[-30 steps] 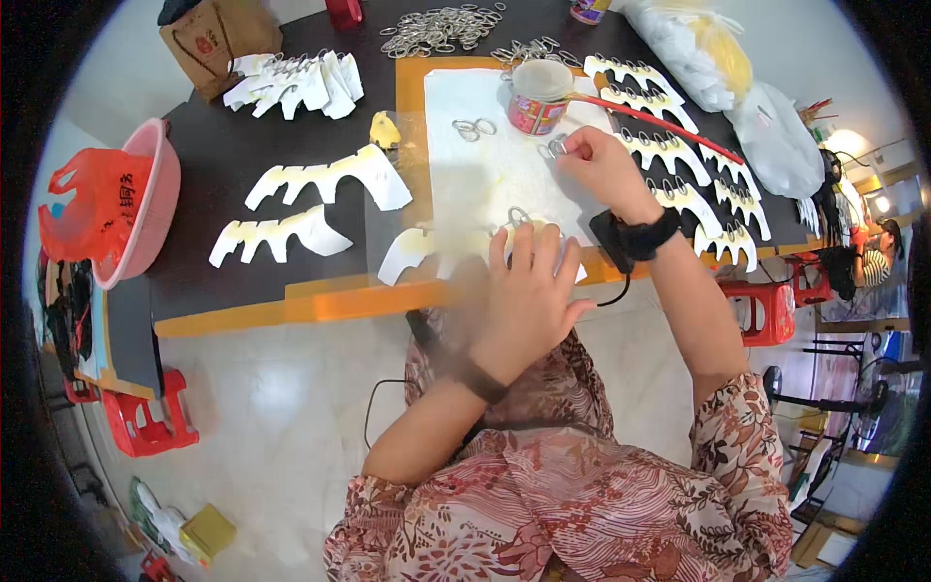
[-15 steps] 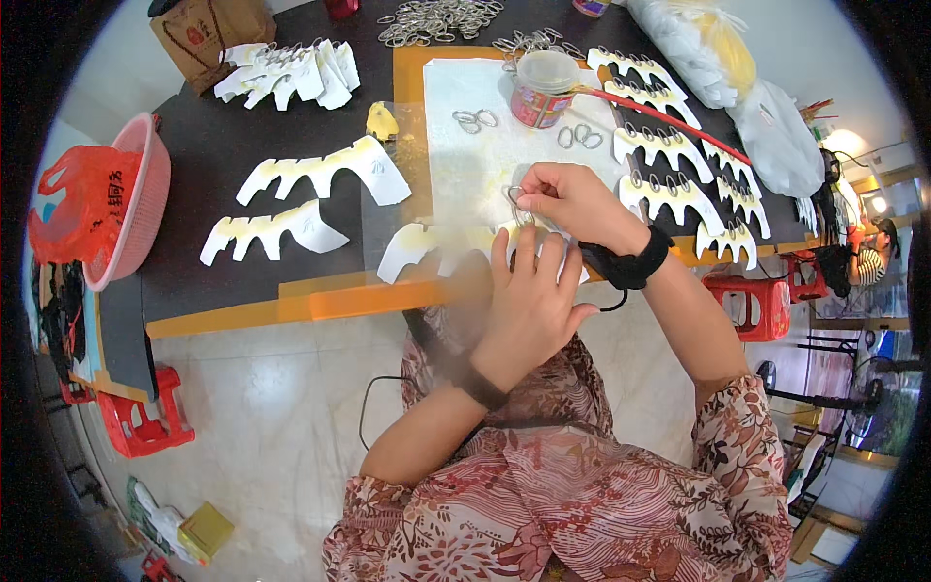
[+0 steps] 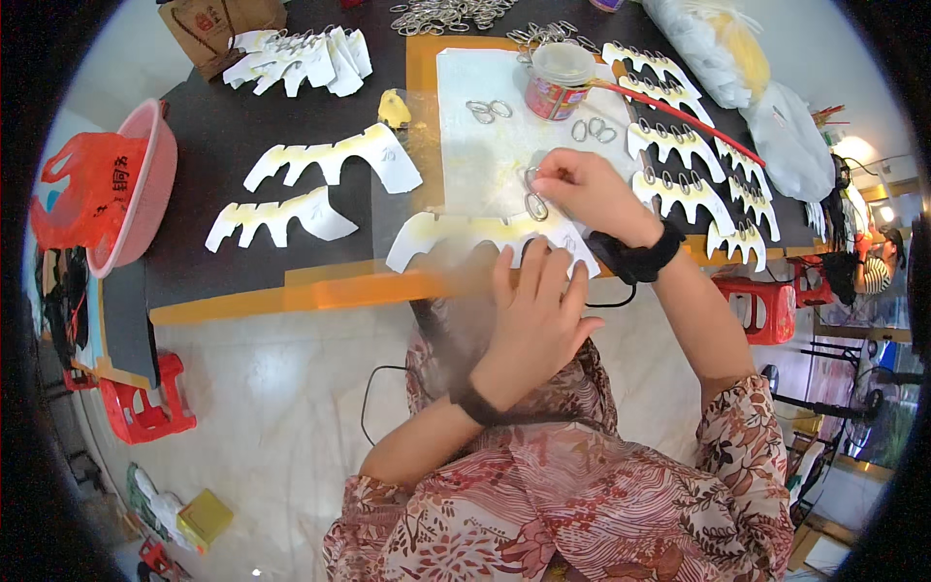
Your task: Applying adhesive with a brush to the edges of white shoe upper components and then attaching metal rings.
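A white scalloped piece (image 3: 456,233) with a yellowish upper strip lies at the table's front edge. My left hand (image 3: 533,325) rests over its lower right edge, fingers stretched and slightly apart, gripping nothing. Above the piece, my right hand (image 3: 587,189) pinches an oval metal ring (image 3: 531,179) between thumb and fingers. A second metal ring (image 3: 536,206) shows just below it, near the piece's upper edge; whether the two are linked I cannot tell. A whitish sheet (image 3: 485,170) lies underneath, with a few loose rings (image 3: 488,111) on it.
A tub (image 3: 558,92) holds a red stick (image 3: 679,112). Ringed white pieces (image 3: 669,189) line the right; two ringless ones (image 3: 335,160) lie left. A ring heap (image 3: 451,15), yellow lump (image 3: 394,109), pink basket (image 3: 150,194), plastic bags (image 3: 786,141) and red stools (image 3: 145,398) surround.
My left hand has drawn back a little, uncovering more of the white piece. My right hand still holds the ring, now more plainly visible. The whole view has shifted slightly.
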Action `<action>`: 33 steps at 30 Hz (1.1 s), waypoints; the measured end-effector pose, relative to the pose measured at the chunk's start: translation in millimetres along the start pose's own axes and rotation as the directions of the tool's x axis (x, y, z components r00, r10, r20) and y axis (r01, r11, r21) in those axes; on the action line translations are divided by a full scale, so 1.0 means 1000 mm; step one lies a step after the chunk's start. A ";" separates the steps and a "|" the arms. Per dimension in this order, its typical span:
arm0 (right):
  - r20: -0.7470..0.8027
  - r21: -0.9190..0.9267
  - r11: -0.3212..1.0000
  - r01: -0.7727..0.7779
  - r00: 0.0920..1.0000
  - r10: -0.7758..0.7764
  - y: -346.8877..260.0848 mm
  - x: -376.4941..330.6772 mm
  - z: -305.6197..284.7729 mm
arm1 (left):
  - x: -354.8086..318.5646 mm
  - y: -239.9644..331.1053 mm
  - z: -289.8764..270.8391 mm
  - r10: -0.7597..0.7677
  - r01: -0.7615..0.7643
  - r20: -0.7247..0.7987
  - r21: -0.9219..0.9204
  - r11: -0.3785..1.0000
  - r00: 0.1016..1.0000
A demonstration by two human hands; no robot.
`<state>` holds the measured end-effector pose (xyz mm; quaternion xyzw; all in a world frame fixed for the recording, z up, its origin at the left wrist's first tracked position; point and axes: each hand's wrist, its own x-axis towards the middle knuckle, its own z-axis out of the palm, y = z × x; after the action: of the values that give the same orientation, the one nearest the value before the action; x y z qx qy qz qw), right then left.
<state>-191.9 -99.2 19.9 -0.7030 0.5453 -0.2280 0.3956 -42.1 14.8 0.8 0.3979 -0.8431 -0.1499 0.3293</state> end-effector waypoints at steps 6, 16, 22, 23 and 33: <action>-0.044 0.134 0.990 -0.046 0.998 0.052 -0.022 -0.007 -0.014 | -0.015 -0.012 -0.012 -0.051 0.053 -0.051 0.050 0.997 0.997; 0.150 -0.317 0.859 0.402 0.916 -0.373 -0.033 0.005 0.002 | -0.018 -0.023 -0.018 -0.113 0.118 -0.053 0.110 0.987 0.992; 0.170 -0.180 0.940 0.289 0.951 -0.260 -0.042 0.006 0.002 | -0.020 -0.025 -0.020 -0.133 0.140 -0.059 0.136 0.981 0.989; 0.155 -0.214 0.921 0.326 0.942 -0.298 -0.039 0.007 0.004 | -0.021 -0.025 -0.018 -0.125 0.133 -0.063 0.139 0.981 0.990; 0.189 -0.304 0.905 0.297 0.950 -0.248 -0.023 0.015 0.018 | -0.016 -0.024 -0.018 -0.122 0.126 -0.035 0.153 0.980 0.992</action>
<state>-160.2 -105.2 26.1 -0.8432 0.4414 -0.1351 0.2757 -9.1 11.4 -5.4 0.4760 -0.8214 -0.0988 0.2982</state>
